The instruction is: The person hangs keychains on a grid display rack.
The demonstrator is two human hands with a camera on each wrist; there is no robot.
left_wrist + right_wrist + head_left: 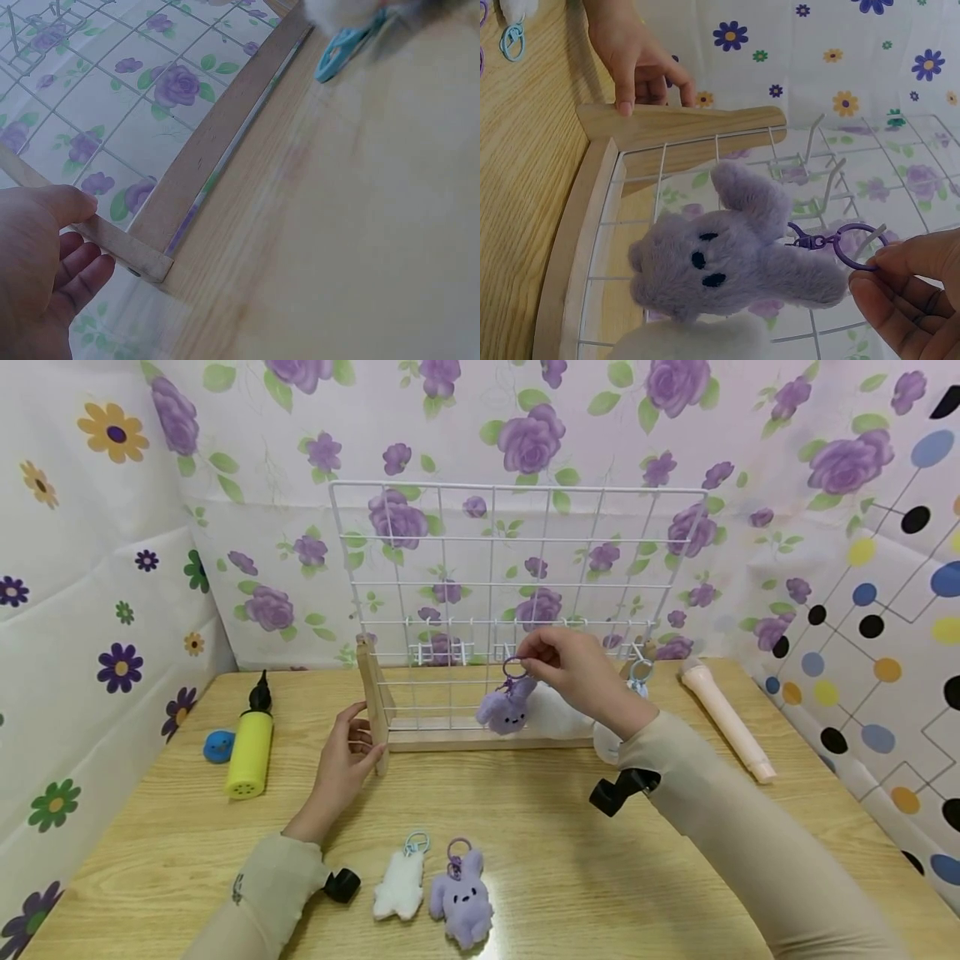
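My right hand pinches the purple ring of a purple plush bunny keychain between thumb and fingertips. In the right wrist view the ring overlaps the tip of a white hook on the wire grid rack. The bunny dangles in front of the grid, ears toward the ring. At the rack's left end, my left hand grips the wooden side leg, thumb on one face and fingers curled at the other. Beside the bunny a white plush shows, partly covered by my right hand and forearm.
On the table in front lie a white plush keychain and another purple bunny keychain. A yellow pump and small blue toy are at left. Right of the rack lies a pale pink stick-shaped thing. Flowered cloth hangs behind.
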